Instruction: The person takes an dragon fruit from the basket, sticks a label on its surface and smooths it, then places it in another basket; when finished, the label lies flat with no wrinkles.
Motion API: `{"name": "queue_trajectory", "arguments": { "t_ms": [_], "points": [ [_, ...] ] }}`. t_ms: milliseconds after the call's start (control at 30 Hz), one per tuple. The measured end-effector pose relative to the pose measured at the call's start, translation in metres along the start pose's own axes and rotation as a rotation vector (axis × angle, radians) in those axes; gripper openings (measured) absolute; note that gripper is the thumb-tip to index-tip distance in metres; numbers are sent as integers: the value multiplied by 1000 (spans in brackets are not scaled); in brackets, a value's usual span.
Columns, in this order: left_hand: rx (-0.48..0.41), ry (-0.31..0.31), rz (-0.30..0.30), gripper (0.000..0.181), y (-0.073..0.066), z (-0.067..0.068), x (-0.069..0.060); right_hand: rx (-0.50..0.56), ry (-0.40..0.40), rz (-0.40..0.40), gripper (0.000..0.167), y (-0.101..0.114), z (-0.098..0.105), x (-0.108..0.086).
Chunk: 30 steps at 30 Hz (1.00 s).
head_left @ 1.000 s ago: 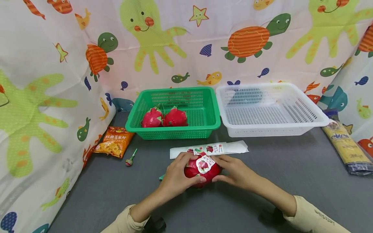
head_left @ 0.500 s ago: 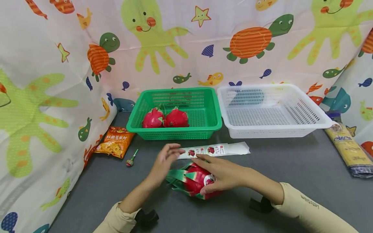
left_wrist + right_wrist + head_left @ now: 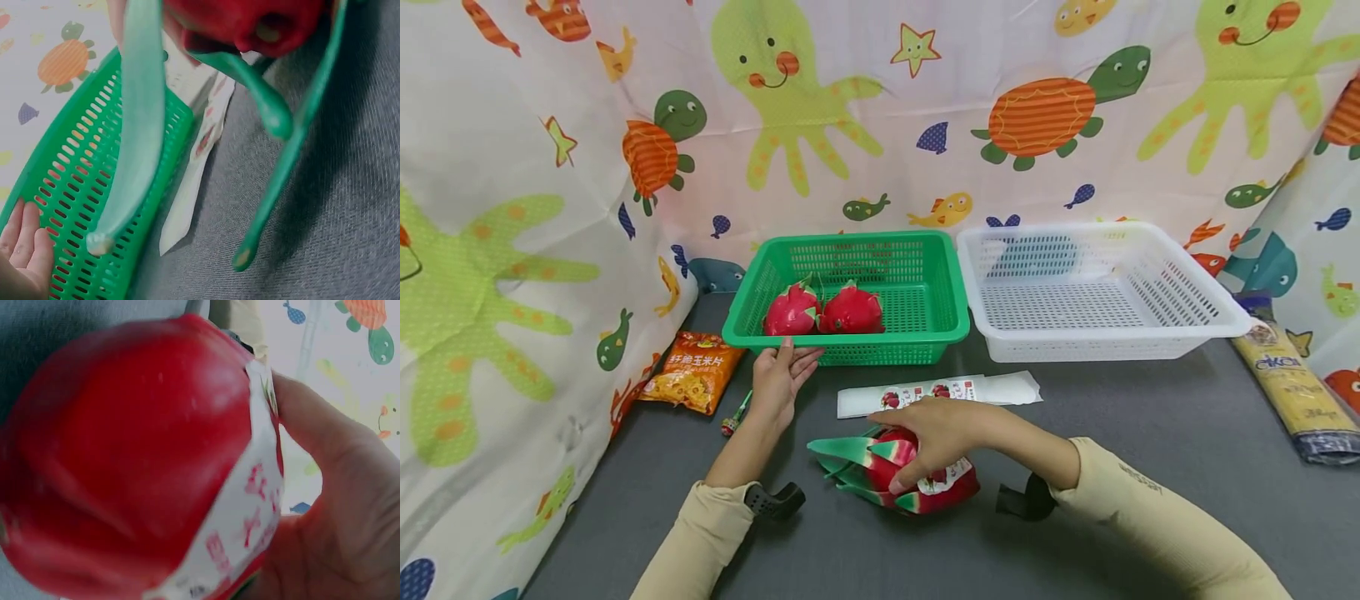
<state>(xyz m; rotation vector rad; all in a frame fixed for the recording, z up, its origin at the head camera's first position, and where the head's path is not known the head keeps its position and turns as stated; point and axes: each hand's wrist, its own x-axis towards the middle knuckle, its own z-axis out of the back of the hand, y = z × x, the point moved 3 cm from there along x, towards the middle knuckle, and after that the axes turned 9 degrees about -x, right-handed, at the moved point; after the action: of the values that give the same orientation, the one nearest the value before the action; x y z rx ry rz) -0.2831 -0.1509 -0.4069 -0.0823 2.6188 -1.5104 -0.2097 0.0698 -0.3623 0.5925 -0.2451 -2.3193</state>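
Note:
On the dark tabletop lies a large red dragon fruit with long green scales and a white printed sticker. My right hand holds it from above, thumb on the near side. The right wrist view shows the red skin and the sticker close up, with the thumb beside it. My left hand touches the front of the green basket, fingers extended. In the left wrist view those fingers lie against the perforated wall. Two smaller dragon fruits sit inside the basket.
A white basket stands right of the green one. A sticker strip lies before them. At left are an orange snack bag and a lollipop, partly behind my left arm. A yellow package lies far right.
My left hand has left the large dragon fruit and moved up and left to the green basket. My right hand stays on the fruit, which has turned so its green scales point left.

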Motion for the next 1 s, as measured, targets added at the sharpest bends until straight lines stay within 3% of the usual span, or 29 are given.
{"name": "queue_trajectory", "arguments": {
  "t_ms": [267, 433, 533, 633, 733, 833, 933, 1000],
  "points": [
    [-1, -9, -3, 20, 0, -1, 2, 20, -99, -18, 76, 2, -6, -2],
    [10, 11, 3, 25, 1, 1, 3, 127, -136, -33, 72, -9, -5, -8],
    [23, 19, 12, 26, 1, 4, 2, 248, -153, -43, 73, -21, 10, -19],
    [27, 7, 15, 25, 1, 6, 2, 356, -203, -98, 75, -40, 42, -39],
    [30, 9, 7, 25, 0, 6, 2, 410, -306, -193, 75, -73, 84, -68],
    [29, 14, 0, 28, 0, 6, 3, 400, -429, -321, 73, -123, 122, -99],
    [35, 11, -4, 31, 0, 6, 3, 369, -509, -474, 76, -184, 143, -125],
    [45, 9, -1, 31, 0, 7, 3, 368, -517, -558, 80, -223, 144, -138]
  ]
}}
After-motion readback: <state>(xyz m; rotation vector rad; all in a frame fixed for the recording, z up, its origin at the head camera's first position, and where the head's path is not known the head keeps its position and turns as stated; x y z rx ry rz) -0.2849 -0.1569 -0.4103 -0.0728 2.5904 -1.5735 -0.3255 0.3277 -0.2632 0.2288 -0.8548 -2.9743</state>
